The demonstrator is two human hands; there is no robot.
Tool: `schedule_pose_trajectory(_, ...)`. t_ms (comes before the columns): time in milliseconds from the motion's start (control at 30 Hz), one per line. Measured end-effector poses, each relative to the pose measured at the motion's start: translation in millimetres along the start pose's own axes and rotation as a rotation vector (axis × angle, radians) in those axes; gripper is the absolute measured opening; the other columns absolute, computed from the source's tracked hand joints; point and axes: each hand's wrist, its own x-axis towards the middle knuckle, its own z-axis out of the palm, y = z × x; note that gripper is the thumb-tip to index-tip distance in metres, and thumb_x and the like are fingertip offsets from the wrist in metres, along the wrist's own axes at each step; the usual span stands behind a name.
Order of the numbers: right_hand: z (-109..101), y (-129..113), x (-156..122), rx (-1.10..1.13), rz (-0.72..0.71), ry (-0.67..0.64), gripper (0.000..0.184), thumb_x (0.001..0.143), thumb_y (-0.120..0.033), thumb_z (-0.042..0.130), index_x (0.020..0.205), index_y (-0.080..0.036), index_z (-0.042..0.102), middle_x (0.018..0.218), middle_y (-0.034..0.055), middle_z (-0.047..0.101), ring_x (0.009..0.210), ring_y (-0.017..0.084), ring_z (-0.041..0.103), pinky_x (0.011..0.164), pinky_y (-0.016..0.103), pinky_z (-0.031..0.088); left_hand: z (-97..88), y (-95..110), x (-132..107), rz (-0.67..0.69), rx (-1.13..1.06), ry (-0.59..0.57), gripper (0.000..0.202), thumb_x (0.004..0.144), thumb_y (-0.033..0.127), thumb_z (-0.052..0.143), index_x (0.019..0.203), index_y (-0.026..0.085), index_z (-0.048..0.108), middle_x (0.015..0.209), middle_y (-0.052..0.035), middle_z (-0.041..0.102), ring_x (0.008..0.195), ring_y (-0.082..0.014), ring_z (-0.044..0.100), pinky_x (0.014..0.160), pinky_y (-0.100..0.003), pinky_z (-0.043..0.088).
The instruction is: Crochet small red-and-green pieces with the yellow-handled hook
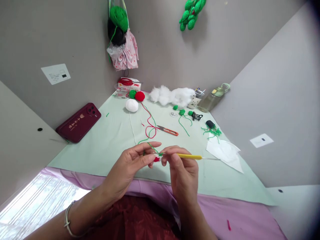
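Observation:
My left hand (135, 159) pinches a small crochet piece (156, 159) in red, white and green, partly hidden by the fingers. A strand of green yarn runs over the left index finger to it. In my right hand (182, 166) is a crochet hook with a yellow handle (190, 156); its metal tip meets the green edge of the piece. Beyond the hands, red, green and white strands trail to a red yarn ball (139, 96), a green yarn ball (132, 94) and a white yarn ball (131, 105). Orange thread snips (168, 130) lie just past the right hand.
White stuffing (172, 96) lies along the back wall, beside a pen cup (195, 99) and a water bottle (213, 97). A dark red phone (78, 122) leans at left. At right are green crochet pieces (182, 112), a black clip (197, 116) and a white sheet (223, 154).

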Motion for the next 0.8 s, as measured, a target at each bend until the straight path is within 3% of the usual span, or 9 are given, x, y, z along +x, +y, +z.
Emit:
schedule_pose_trajectory(233, 0, -8, 2, 0.082, 0.007, -0.043, 0.018, 0.103, -0.030, 0.064, 0.093, -0.022, 0.077, 0.088, 0.0021, 0.077, 0.068, 0.011, 0.068, 0.064, 0.024, 0.057, -1.7, 3, -2, -0.013, 0.022, 0.001, 0.027, 0.089, 0.034, 0.081, 0.116, 0.032, 0.083, 0.087, 0.0018, 0.063, 0.082, -0.0132, 0.057, 0.082, -0.029, 0.043)
schedule_pose_trajectory(367, -3, -9, -1, -0.023, -0.068, -0.098, 0.019, 0.106, -0.026, 0.057, 0.098, -0.023, 0.074, 0.092, 0.0029, 0.077, 0.072, 0.013, 0.068, 0.068, 0.028, 0.057, -1.7, 3, -3, -0.014, 0.043, 0.014, 0.028, 0.088, 0.035, 0.082, 0.116, 0.032, 0.083, 0.086, 0.0011, 0.063, 0.086, -0.0149, 0.058, 0.080, -0.028, 0.044)
schedule_pose_trajectory(600, -7, -15, -10, -0.443, -0.345, -0.156, 0.024, 0.104, -0.011, 0.051, 0.108, -0.023, 0.071, 0.098, 0.0050, 0.076, 0.089, 0.018, 0.072, 0.078, 0.034, 0.059, -3.7, 0, -2, 0.039, 0.110, 0.040, 0.031, 0.086, 0.036, 0.086, 0.116, 0.034, 0.083, 0.086, 0.0017, 0.062, 0.084, -0.0137, 0.055, 0.082, -0.027, 0.047)
schedule_pose_trajectory(800, -3, -3, -15, -0.875, -0.696, -0.167, 0.029, 0.099, -0.006, 0.055, 0.117, -0.022, 0.071, 0.104, 0.0093, 0.076, 0.091, 0.020, 0.073, 0.072, 0.032, 0.063, 2.1, -2, -4, 0.110, 0.106, 0.111, 0.035, 0.082, 0.030, 0.089, 0.117, 0.033, 0.083, 0.086, 0.0027, 0.064, 0.085, -0.0128, 0.058, 0.085, -0.025, 0.048)
